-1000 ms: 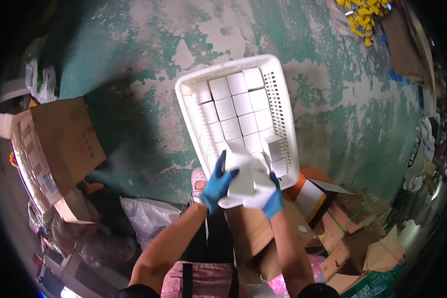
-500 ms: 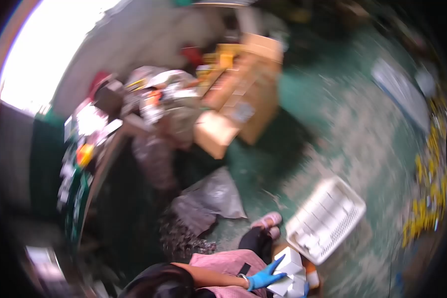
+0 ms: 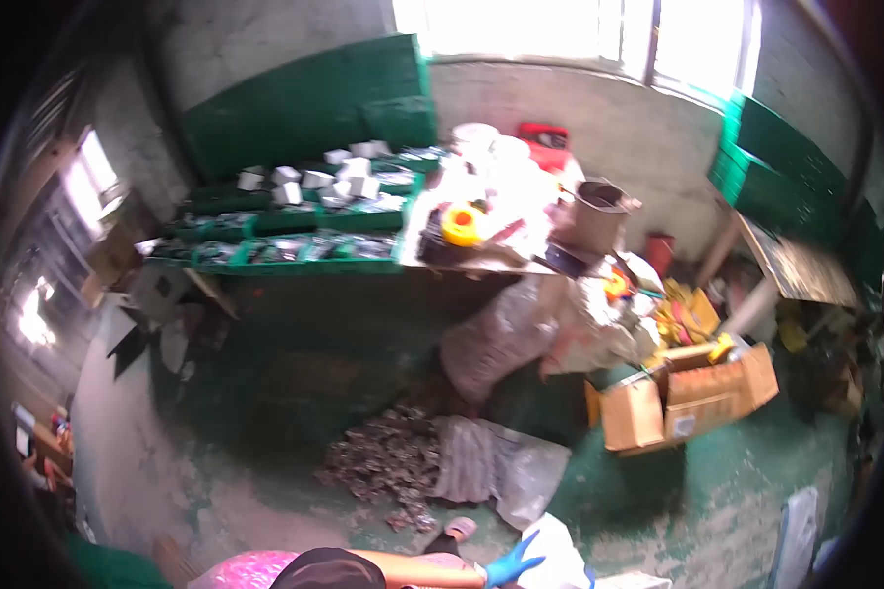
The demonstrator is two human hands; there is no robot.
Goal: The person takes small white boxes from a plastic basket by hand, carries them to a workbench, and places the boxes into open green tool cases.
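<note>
At the bottom edge, my left hand [image 3: 514, 567] wears a blue glove. Its fingers lie spread along the near left side of a group of white boxes [image 3: 552, 552], which look washed out and blurred now but show as separate small boxes in the earlier view. Only a blue sliver of my right hand [image 3: 590, 578] shows at their right side, its fingers mostly hidden. The boxes seem held between both hands, in front of my body.
A green bench [image 3: 295, 263] carries trays of small parts and white boxes. Beside it stand a bucket [image 3: 599, 211] and yellow tape-like roll [image 3: 462, 225]. On the floor lie a metal-parts heap [image 3: 383, 461], plastic bag [image 3: 530, 471] and open carton [image 3: 702, 402]. A white crate [image 3: 634, 581] edge shows.
My view has swung left toward the bench and window. The carton and the white crate now sit lower in view, the crate mostly out of it. The white boxes remain with my hands.
</note>
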